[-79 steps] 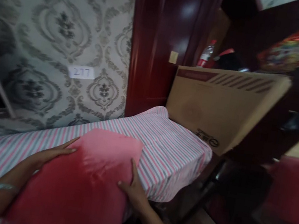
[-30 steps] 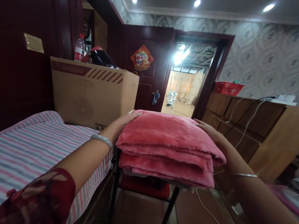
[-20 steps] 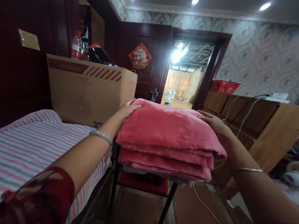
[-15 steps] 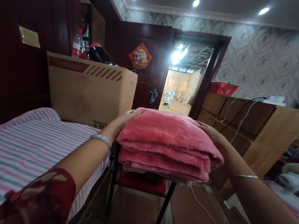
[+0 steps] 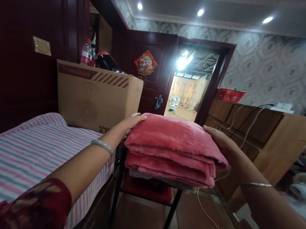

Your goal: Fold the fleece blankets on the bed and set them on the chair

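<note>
A folded pink plush blanket [image 5: 177, 142] lies in several thick layers, with clear plastic sheeting [image 5: 159, 179] peeking out below it. Under it stands a chair [image 5: 147, 191] with black legs and a red part; its upper support is hidden by the blanket. My left hand [image 5: 133, 123], below a pale bangle, is closed on the blanket's far left corner. At the far right corner, my right hand [image 5: 220, 136] holds the other side, a thin bangle on its wrist. The fingers of both hands are partly hidden by the blanket.
To the left is a bed [image 5: 28, 163] with a striped sheet. Behind it stands a large cardboard box [image 5: 96, 98] with a bottle [image 5: 86, 53] on top. A wooden cabinet [image 5: 267, 138] and a white fan [image 5: 305, 192] are at right. A cable [image 5: 220, 221] crosses the floor.
The camera has tilted slightly up, so the scene sits a little lower and further right. Both hands stay at the blanket's sides; the blanket keeps its shape.
</note>
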`<state>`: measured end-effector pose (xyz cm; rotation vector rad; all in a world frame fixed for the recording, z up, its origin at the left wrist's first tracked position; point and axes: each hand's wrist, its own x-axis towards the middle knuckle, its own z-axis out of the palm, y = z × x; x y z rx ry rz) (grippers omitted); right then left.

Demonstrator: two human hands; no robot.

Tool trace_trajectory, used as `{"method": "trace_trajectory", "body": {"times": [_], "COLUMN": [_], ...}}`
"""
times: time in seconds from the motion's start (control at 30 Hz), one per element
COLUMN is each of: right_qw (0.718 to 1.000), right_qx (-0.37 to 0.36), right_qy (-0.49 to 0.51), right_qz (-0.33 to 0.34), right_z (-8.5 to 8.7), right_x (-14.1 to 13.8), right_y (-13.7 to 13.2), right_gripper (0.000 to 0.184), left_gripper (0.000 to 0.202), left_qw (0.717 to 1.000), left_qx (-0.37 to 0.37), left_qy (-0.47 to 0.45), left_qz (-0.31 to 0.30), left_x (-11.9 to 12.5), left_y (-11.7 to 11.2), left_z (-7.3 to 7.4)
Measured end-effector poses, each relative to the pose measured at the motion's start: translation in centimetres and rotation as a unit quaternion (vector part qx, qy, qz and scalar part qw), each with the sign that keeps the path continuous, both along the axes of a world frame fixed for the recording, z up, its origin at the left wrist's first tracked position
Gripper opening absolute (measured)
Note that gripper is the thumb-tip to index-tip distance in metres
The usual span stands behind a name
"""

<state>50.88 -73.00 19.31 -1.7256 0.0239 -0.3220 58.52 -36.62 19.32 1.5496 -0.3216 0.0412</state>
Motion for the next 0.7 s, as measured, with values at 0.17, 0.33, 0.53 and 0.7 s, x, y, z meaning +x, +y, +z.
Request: {"method": "trace_trajectory", "body": {"times": [0.17, 0.33, 0.53, 0.7], "right_qw": [0.981, 0.914, 0.862, 0.837], "right_qx": [-0.158, -0.342, -0.404, -0.373], "right_qy": [-0.047, -0.132, -0.298, -0.359], "right_qz": [-0.104, -0.176, -0.075, 0.178], "right_z": [0.6, 2.4, 4.1, 1.8], "right_x": [0.1, -0.8, -4.9, -10.9], "right_y": [-0.8, 0.7, 9.2, 18.9], "right_gripper": [0.046, 0.048, 0.040, 0.036], "left_gripper": [0.090, 0.081, 0.074, 0.059], "left_qw": [0.999, 0.996, 0.991, 0.979], "left_qx": [0.024, 0.043, 0.069, 0.142], "left_qy": [0.031, 0.054, 0.056, 0.053], "left_qz": [0.028, 0.057, 0.103, 0.135], "left_x": [-2.1, -4.4, -6.9, -10.5], "left_y": [0.7, 2.6, 7.2, 13.2], "left_z": [0.3, -0.3, -2.5, -7.8]}}
